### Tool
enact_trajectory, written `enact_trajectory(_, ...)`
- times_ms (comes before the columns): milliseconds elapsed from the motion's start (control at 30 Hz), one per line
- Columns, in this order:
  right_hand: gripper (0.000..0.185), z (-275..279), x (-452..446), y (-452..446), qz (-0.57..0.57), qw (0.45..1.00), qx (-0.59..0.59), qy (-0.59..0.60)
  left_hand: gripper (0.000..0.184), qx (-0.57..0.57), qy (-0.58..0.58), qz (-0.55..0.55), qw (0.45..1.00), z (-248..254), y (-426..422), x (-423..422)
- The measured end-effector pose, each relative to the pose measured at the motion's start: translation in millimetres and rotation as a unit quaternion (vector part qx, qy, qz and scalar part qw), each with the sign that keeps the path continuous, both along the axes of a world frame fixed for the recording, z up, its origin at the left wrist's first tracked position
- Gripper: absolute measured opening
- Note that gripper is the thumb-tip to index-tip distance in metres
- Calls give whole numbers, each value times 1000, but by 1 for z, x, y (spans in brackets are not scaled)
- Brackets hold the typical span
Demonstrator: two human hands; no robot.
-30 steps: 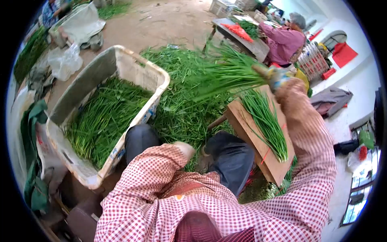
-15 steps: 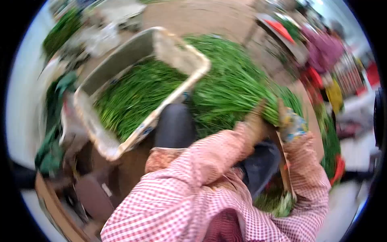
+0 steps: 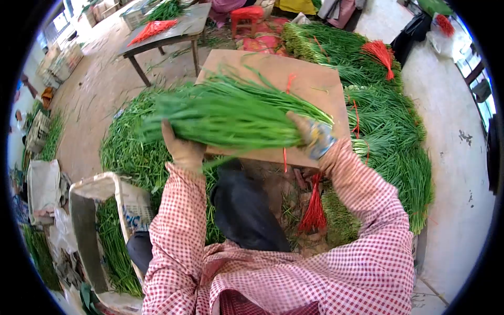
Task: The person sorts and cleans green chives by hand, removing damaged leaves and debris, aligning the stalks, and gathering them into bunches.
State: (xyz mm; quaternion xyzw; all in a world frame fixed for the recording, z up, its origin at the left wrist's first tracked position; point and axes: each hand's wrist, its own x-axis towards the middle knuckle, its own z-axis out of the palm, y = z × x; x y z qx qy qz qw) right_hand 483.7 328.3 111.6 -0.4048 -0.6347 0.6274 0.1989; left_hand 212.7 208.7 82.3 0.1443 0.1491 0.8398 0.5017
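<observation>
A thick bunch of Chinese chives (image 3: 226,118), its leaves smeared by motion, lies crosswise in both my gloved hands above a brown board (image 3: 310,76). My right hand (image 3: 314,135) is closed round the stem end. Below the leafy part, my left hand (image 3: 185,149) grips from the near side, thumb up; its other fingers are mostly hidden behind the leaves. A red tie (image 3: 285,157) runs across the board under the bunch, partly covered. More loose chives lie on the board behind it.
Tied bunches (image 3: 388,126) are stacked to the right, with red ties (image 3: 379,56) on top. More red ties (image 3: 313,210) hang below the board. Loose greens (image 3: 131,136) are heaped at left beside a white crate (image 3: 94,184). A table (image 3: 184,31) stands behind.
My view has swung right, from the crate to the board. The chives have come from the heap to over the board, and my left hand has moved apart from the right, toward the leaf end.
</observation>
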Motion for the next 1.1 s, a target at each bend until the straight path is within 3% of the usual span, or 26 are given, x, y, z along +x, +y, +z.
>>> enact_trajectory(67,52,5,26,44,-22,999,-21,10,63,-80,23,38,996,18,40,-7)
enact_trajectory(100,49,20,41,52,40,957,257,-131,63,-83,24,35,996,27,57,-14)
enact_trajectory(133,61,28,51,60,99,815,509,-260,55,-94,4,58,994,36,71,-26)
enact_trajectory(200,58,6,65,88,92,843,440,-295,46,-111,-14,80,991,35,88,-62)
enact_trajectory(267,56,-24,68,102,87,866,369,-326,38,-135,-18,17,990,22,91,-115)
enact_trajectory(300,56,-39,69,104,72,840,328,-426,38,-138,-14,18,990,17,90,-132)
enact_trajectory(333,56,-45,68,108,66,832,305,-459,39,-239,118,133,955,17,89,-145)
enact_trajectory(367,57,-51,66,111,61,822,281,-492,40,-332,244,245,878,12,86,-154)
enact_trajectory(400,58,-56,65,115,57,810,257,-524,40,-336,248,249,874,16,83,-139)
enact_trajectory(433,48,-35,63,102,98,791,313,-517,45,-267,355,262,857,27,86,-102)
enact_trajectory(467,62,-16,59,93,136,766,370,-508,51,-190,455,272,827,32,94,-67)
enact_trajectory(500,52,-9,49,90,65,807,286,-513,65,-138,615,264,730,19,108,-38)
enact_trajectory(533,52,-10,50,85,67,805,290,-513,76,-143,741,230,615,50,99,25)
enact_trajectory(567,47,-12,53,77,111,764,359,-524,90,-42,785,130,604,56,103,59)
enact_trajectory(600,44,-14,54,72,153,716,426,-531,101,28,862,143,485,44,114,88)
enact_trajectory(667,43,-52,63,79,88,753,377,-532,113,48,931,64,356,16,132,129)
enact_trajectory(700,52,-47,63,74,117,726,434,-521,114,25,959,-20,282,21,138,137)
enact_trajectory(733,62,-41,63,72,146,696,488,-507,114,19,960,-20,280,18,145,138)
enact_trajectory(800,70,-25,61,76,169,721,452,-497,116,-83,961,-83,252,8,158,136)
enact_trajectory(867,78,-29,68,87,191,733,473,-450,117,-114,958,-90,247,10,160,134)
enact_trajectory(900,70,-15,63,86,191,769,413,-449,117,-130,950,-98,265,6,161,133)
enact_trajectory(1000,74,-24,69,104,187,804,404,-395,117,-167,939,-90,286,-2,167,136)
enact_trajectory(1100,77,-15,67,114,234,791,397,-401,112,-182,938,-142,260,7,172,138)
